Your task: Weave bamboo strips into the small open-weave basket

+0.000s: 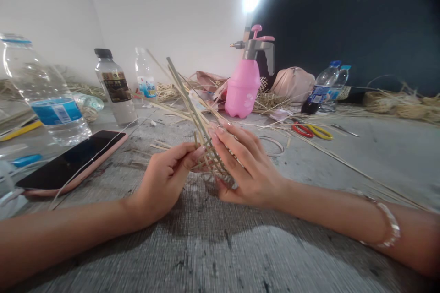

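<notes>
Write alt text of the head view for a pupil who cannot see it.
A person's left hand pinches partly woven strips as the right hand touches them, over a gray tabletop. A phone lies left; a pink spray bottle stands behind.

Tabletop [206,261] offers room nearside; phone [74,160] obstructs left, spray bottle [242,88] ahead.

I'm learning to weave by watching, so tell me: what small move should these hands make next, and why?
Probably, the right hand should fold one long strip toward the woven part while the left hand pinches its edge. Long ends stick up past both hands, the left thumb and fingers steady the piece, and the right fingers lie against it.
</notes>
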The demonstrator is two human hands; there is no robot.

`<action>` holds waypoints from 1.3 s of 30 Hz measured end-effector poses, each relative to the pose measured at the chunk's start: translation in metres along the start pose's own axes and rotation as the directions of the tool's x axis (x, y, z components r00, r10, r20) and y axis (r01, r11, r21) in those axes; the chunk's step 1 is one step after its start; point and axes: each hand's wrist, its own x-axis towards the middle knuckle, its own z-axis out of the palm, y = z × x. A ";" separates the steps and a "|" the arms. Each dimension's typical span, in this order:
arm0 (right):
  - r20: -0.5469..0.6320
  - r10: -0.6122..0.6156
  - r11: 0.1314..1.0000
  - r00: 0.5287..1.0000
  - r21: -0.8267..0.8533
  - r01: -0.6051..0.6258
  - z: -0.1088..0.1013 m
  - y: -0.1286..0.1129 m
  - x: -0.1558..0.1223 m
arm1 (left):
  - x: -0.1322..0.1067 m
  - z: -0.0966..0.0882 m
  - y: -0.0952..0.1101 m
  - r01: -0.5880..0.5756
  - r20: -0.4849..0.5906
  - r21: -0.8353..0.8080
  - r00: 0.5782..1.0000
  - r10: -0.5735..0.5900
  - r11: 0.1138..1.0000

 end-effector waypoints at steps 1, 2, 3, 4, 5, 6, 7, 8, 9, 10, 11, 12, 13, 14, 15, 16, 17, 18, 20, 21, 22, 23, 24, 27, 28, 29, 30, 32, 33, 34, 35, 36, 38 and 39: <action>0.012 0.004 1.000 1.000 -0.007 -0.004 -0.001 0.000 0.000 | 0.000 0.000 0.000 -0.001 0.006 0.004 1.000 0.001 1.000; 0.019 0.005 1.000 1.000 -0.014 -0.004 -0.001 0.001 0.001 | 0.000 0.000 0.001 -0.001 0.013 0.011 1.000 0.001 1.000; 0.020 0.004 1.000 1.000 -0.019 -0.003 -0.002 0.001 0.001 | 0.000 0.000 0.002 -0.002 0.019 0.021 1.000 0.001 1.000; 0.015 0.000 1.000 1.000 -0.022 0.001 -0.002 0.001 0.002 | 0.000 0.000 0.002 -0.004 0.027 0.034 1.000 0.003 0.999; 0.006 -0.006 1.000 1.000 -0.022 0.006 -0.002 0.001 0.002 | 0.000 0.001 0.003 -0.007 0.033 0.040 0.999 0.006 0.999; -0.005 -0.010 1.000 1.000 -0.017 0.010 -0.003 0.002 0.002 | 0.000 0.001 0.004 -0.011 0.038 0.041 0.999 0.010 0.999; -0.018 -0.011 1.000 1.000 -0.011 0.010 -0.003 0.002 0.003 | 0.000 0.001 0.005 -0.017 0.043 0.040 0.999 0.015 0.999; -0.029 -0.009 1.000 1.000 -0.007 0.009 -0.003 0.002 0.003 | -0.001 0.001 0.006 -0.022 0.046 0.042 0.999 0.020 0.999; -0.036 -0.006 1.000 0.999 -0.005 0.006 -0.003 0.002 0.002 | -0.001 0.001 0.006 -0.027 0.049 0.046 0.998 0.025 0.999; -0.040 -0.004 1.000 0.999 -0.003 0.004 -0.002 0.002 0.002 | -0.001 0.001 0.007 -0.033 0.050 0.053 0.998 0.030 0.998; -0.041 -0.002 1.000 0.999 0.000 0.002 -0.002 0.002 0.002 | -0.001 0.001 0.007 -0.036 0.050 0.062 0.998 0.033 0.997; -0.039 0.001 1.000 0.999 0.005 -0.001 -0.001 0.002 0.001 | -0.001 0.001 0.007 -0.038 0.048 0.068 0.998 0.035 0.997; -0.035 0.004 1.000 0.999 0.012 -0.004 -0.001 0.002 0.001 | -0.001 0.001 0.007 -0.039 0.046 0.070 0.998 0.036 0.997; -0.032 0.006 1.000 0.999 0.020 -0.006 0.000 0.002 0.000 | 0.000 0.001 0.007 -0.040 0.042 0.067 0.998 0.037 0.997; -0.030 0.007 1.000 1.000 0.026 -0.007 0.001 0.002 0.000 | 0.000 0.001 0.006 -0.039 0.042 0.061 0.998 0.037 0.997; -0.031 0.008 0.999 0.999 0.031 -0.007 0.001 0.002 -0.001 | 0.000 0.001 0.006 -0.038 0.043 0.054 0.998 0.035 0.998; -0.031 0.008 0.999 1.000 0.035 -0.007 0.001 0.002 -0.001 | 0.000 0.001 0.006 -0.034 0.044 0.045 0.999 0.032 0.998; -0.032 0.006 0.999 0.999 0.037 -0.005 0.001 0.002 -0.001 | 0.000 0.002 0.005 -0.029 0.044 0.036 0.999 0.027 0.999; -0.023 0.002 0.999 1.000 0.039 -0.001 0.000 0.002 -0.001 | 0.001 0.002 0.005 -0.006 0.048 0.015 0.999 0.005 1.000; -0.010 0.001 0.999 1.000 0.034 -0.001 -0.001 0.002 0.000 | 0.001 0.002 0.004 0.007 0.048 0.000 0.999 -0.007 1.000; 0.008 0.003 1.000 1.000 0.022 -0.003 -0.002 0.002 0.000 | 0.001 0.002 0.004 0.019 0.042 -0.015 0.999 -0.019 1.000; 0.027 0.010 1.000 1.000 0.005 -0.010 -0.003 0.002 0.000 | 0.002 0.001 0.004 0.030 0.035 -0.032 0.999 -0.028 0.999; 0.046 0.019 1.000 0.999 -0.018 -0.018 -0.004 0.001 0.000 | 0.002 0.001 0.003 0.039 0.025 -0.050 0.999 -0.037 0.998; 0.088 0.064 0.996 0.994 -0.064 -0.058 -0.005 0.001 0.001 | 0.004 0.000 0.002 0.069 -0.008 -0.105 0.998 -0.070 0.992; 0.098 0.076 0.996 0.992 -0.057 -0.070 -0.005 0.001 0.000 | 0.004 0.000 0.002 0.084 -0.012 -0.118 0.996 -0.086 0.990; 0.109 0.087 0.996 0.990 -0.039 -0.083 -0.005 0.001 0.000 | 0.004 0.001 0.001 0.101 -0.013 -0.126 0.995 -0.103 0.987; 0.121 0.097 0.995 0.988 -0.014 -0.096 -0.004 0.001 0.000 | 0.004 0.001 0.001 0.118 -0.012 -0.130 0.993 -0.121 0.984; 0.145 0.106 0.993 0.984 0.042 -0.114 -0.003 0.001 -0.001 | 0.003 0.001 0.000 0.147 -0.008 -0.134 0.989 -0.150 0.980; 0.157 0.109 0.991 0.981 0.063 -0.121 -0.002 0.001 -0.001 | 0.003 0.002 -0.001 0.159 -0.006 -0.138 0.987 -0.162 0.977; 0.167 0.112 0.989 0.980 0.076 -0.126 -0.002 0.001 -0.002 | 0.003 0.002 -0.001 0.169 -0.003 -0.142 0.985 -0.171 0.975; 0.175 0.113 0.988 0.978 0.081 -0.129 -0.002 0.001 -0.002 | 0.003 0.002 -0.001 0.180 -0.001 -0.140 0.983 -0.182 0.974; 0.182 0.112 0.988 0.977 0.082 -0.129 -0.001 0.001 -0.002 | 0.004 0.002 -0.001 0.192 -0.002 -0.134 0.981 -0.194 0.972; 0.195 0.110 0.989 0.975 0.072 -0.126 -0.001 0.001 -0.002 | 0.004 0.002 0.000 0.211 -0.008 -0.123 0.977 -0.214 0.970; 0.199 0.106 0.990 0.974 0.067 -0.121 -0.001 0.002 -0.002 | 0.005 0.002 0.000 0.219 -0.013 -0.119 0.975 -0.222 0.969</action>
